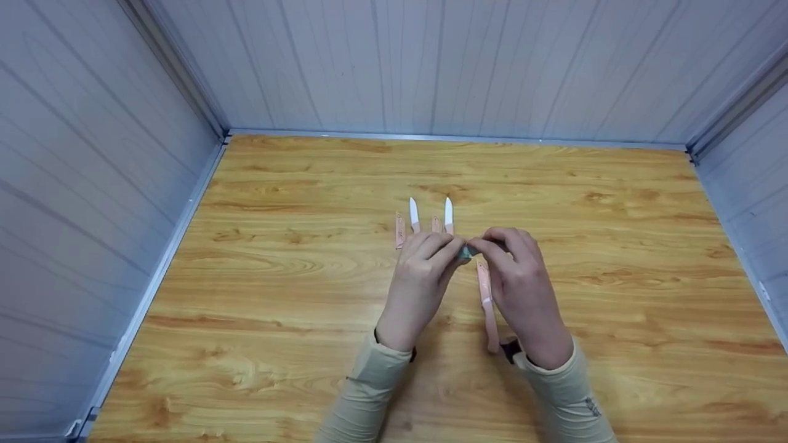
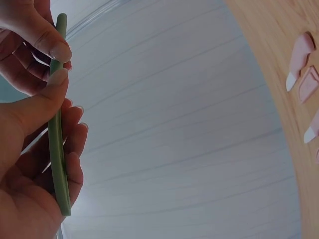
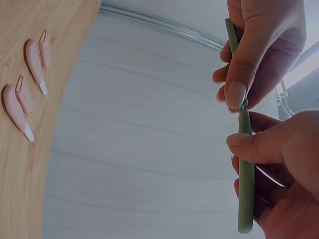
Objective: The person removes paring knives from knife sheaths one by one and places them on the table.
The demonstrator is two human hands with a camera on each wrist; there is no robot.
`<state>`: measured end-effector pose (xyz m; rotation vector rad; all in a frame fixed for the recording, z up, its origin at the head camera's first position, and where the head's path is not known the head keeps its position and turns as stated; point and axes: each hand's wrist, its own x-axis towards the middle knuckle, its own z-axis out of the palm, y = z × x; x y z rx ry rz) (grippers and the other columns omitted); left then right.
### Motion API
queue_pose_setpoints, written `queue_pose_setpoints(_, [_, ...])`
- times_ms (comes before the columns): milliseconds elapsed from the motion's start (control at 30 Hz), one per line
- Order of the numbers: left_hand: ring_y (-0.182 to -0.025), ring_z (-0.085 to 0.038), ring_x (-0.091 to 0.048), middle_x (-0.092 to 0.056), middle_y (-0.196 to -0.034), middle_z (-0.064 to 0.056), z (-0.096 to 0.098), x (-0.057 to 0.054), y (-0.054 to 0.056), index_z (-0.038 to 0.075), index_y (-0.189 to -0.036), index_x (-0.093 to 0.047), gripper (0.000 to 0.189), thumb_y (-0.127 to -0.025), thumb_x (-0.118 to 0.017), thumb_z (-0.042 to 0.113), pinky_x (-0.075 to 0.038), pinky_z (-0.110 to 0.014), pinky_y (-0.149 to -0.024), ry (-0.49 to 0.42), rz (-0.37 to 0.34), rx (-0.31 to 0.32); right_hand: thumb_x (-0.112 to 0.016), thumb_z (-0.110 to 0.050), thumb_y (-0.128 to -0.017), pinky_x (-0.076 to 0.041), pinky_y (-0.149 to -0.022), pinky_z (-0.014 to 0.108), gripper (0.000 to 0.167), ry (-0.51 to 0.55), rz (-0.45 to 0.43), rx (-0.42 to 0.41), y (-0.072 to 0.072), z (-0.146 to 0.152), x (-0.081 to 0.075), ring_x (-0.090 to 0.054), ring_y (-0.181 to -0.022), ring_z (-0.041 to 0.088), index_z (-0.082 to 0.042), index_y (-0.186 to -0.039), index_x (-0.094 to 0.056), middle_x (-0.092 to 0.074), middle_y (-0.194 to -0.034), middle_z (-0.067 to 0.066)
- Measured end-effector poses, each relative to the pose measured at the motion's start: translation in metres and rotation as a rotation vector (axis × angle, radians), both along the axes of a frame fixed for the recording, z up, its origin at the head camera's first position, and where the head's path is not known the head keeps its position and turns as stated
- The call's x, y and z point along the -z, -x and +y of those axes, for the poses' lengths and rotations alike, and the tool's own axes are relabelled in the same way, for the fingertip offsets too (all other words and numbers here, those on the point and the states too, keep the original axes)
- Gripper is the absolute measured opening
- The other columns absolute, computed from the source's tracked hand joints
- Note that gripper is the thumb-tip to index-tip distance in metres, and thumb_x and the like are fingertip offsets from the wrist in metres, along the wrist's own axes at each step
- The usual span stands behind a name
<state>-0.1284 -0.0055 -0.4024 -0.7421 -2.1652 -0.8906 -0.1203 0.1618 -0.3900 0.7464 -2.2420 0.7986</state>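
At centre, bare knives (image 1: pixel 448 212) are partly blocked, another knife (image 1: pixel 490 323) sheathed; green knife (image 1: pixel 465 253) is gripped by left hand (image 1: pixel 420 271) and right hand (image 1: pixel 522 277).

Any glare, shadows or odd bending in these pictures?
Head view: soft shadows on the table beside the sleeves; left wrist view: the table's edge looks curved, probably lens distortion; right wrist view: a bright light glares at the right edge, but the green object looks clear.
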Motion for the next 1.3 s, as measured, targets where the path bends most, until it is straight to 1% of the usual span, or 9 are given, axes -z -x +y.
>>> queue_pose_setpoints(333, [-0.088,-0.016,-0.061,-0.066,-0.095,-0.001,-0.0001,-0.0023,-0.0017,0.005,-0.101,-0.074,0.019,-0.087,-0.07,0.017,-0.046,-0.03,-0.082,-0.013,0.02,-0.016,-0.06,0.012,-0.087,-0.042,-0.083,0.035,0.025,0.0,0.005,0.0,-0.0031,-0.001,-0.0016,-0.053,-0.095,0.028,-0.002,-0.104,-0.071,-0.058,-0.101,0.011])
queue_pose_setpoints(500, [-0.09,-0.015,-0.061,-0.067,-0.097,0.0,-0.0006,-0.0013,-0.0024,0.006,-0.102,-0.073,0.019,-0.088,-0.069,0.018,-0.045,-0.029,-0.083,-0.009,0.015,-0.011,-0.06,0.013,-0.087,-0.042,-0.083,0.036,0.025,-0.005,0.007,-0.004,-0.0041,-0.0001,-0.0032,-0.053,-0.094,0.028,-0.002,-0.104,-0.071,-0.058,-0.101,0.011])
queue_pose_setpoints(733, [-0.09,-0.015,-0.061,-0.067,-0.097,-0.001,-0.0009,-0.0023,-0.0033,0.005,-0.103,-0.073,0.02,-0.088,-0.069,0.018,-0.046,-0.028,-0.084,-0.01,0.013,-0.028,-0.061,0.014,-0.086,-0.043,-0.083,0.036,0.026,-0.006,0.005,-0.003,-0.0048,0.0001,-0.0044,-0.053,-0.095,0.028,-0.001,-0.104,-0.071,-0.058,-0.102,0.012])
queue_pose_setpoints(867, [-0.09,-0.016,-0.062,-0.068,-0.097,-0.001,-0.001,-0.0023,-0.0038,0.004,-0.102,-0.073,0.02,-0.087,-0.07,0.017,-0.046,-0.029,-0.083,-0.019,0.02,-0.019,-0.06,0.014,-0.086,-0.043,-0.083,0.035,0.026,-0.003,0.001,-0.002,-0.0053,0.0011,-0.0045,-0.053,-0.096,0.028,-0.001,-0.103,-0.071,-0.058,-0.102,0.012])
queue_pose_setpoints(1033, [-0.091,-0.015,-0.061,-0.068,-0.098,-0.001,-0.0014,-0.0023,-0.0038,0.005,-0.102,-0.074,0.02,-0.087,-0.07,0.017,-0.046,-0.029,-0.084,-0.019,0.011,-0.013,-0.06,0.014,-0.086,-0.043,-0.082,0.035,0.025,-0.002,0.002,-0.002,-0.0055,0.0016,-0.0049,-0.053,-0.096,0.028,-0.001,-0.103,-0.071,-0.058,-0.103,0.012])
queue_pose_setpoints(1300, [-0.092,-0.015,-0.061,-0.068,-0.098,-0.001,-0.0016,-0.0029,-0.004,0.004,-0.101,-0.074,0.019,-0.087,-0.07,0.016,-0.045,-0.027,-0.085,-0.023,0.007,0.003,-0.06,0.013,-0.087,-0.041,-0.081,0.035,0.024,0.009,0.013,-0.003,-0.0051,0.0014,-0.0058,-0.053,-0.091,0.026,-0.003,-0.101,-0.072,-0.059,-0.1,0.01])
